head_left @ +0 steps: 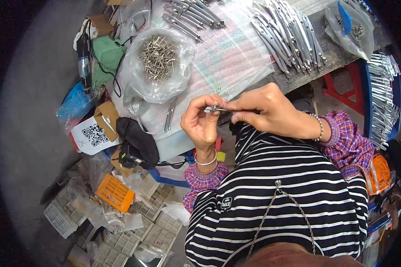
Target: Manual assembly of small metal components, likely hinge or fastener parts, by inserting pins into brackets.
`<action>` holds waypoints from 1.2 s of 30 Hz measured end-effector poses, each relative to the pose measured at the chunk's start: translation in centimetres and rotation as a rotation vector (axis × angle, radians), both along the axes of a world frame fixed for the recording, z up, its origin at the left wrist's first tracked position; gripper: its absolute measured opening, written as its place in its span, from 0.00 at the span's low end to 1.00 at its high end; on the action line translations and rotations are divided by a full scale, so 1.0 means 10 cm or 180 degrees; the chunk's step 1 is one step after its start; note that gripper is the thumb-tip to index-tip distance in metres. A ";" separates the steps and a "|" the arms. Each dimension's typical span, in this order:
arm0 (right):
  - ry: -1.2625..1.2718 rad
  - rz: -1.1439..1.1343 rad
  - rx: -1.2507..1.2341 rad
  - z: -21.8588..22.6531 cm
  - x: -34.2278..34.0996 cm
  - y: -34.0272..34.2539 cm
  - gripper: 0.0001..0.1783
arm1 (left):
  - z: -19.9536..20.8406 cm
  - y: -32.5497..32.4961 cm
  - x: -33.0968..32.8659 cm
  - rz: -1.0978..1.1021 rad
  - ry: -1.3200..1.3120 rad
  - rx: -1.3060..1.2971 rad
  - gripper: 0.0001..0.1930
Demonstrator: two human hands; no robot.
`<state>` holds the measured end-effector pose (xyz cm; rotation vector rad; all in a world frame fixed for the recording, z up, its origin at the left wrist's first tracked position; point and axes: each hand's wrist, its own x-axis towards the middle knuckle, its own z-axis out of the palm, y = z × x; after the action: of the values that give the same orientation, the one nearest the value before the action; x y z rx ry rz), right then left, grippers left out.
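Note:
Just beyond the table's near edge, my two hands meet around a slim silver metal piece [210, 109]. My left hand [199, 121] pinches its left end between thumb and fingers. From the other side, my right hand [272, 111] grips the same piece with thumb and forefinger. Fingers cover most of it, so its full shape is hidden. A clear plastic bag [182, 73] of small pin-like metal screws [158, 58] lies open beyond my left hand. Near that bag, a narrow metal strip [169, 115] rests on the pale table cover [227, 60].
Long silver metal arms [289, 38] lie bunched at the far right, with more [194, 13] at the back. Another bag of small parts [349, 29] sits far right. A blue bin [383, 98] holds metal pieces. At left are a power screwdriver [83, 60], a green box [106, 58] and an orange basket [115, 192].

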<state>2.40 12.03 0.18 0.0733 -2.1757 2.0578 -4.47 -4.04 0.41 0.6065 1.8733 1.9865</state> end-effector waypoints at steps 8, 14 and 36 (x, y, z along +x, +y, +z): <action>0.0364 -0.0172 0.0457 0.02 0.03 -0.02 0.15 | 0.04 0.00 -0.02 0.0186 0.0996 -0.0696 0.04; 0.1023 -0.0129 0.2131 0.08 0.07 -0.01 0.22 | 0.21 0.03 -0.04 -0.0133 0.1706 -0.1655 0.04; 0.0209 -0.0663 0.1673 -0.23 0.00 0.41 0.09 | 0.06 -0.37 -0.26 0.0392 -0.0081 -0.1249 0.01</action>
<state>2.43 16.11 -2.14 -0.0283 -2.4975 1.3204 -7.05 -7.70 1.00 0.3586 2.2472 1.6140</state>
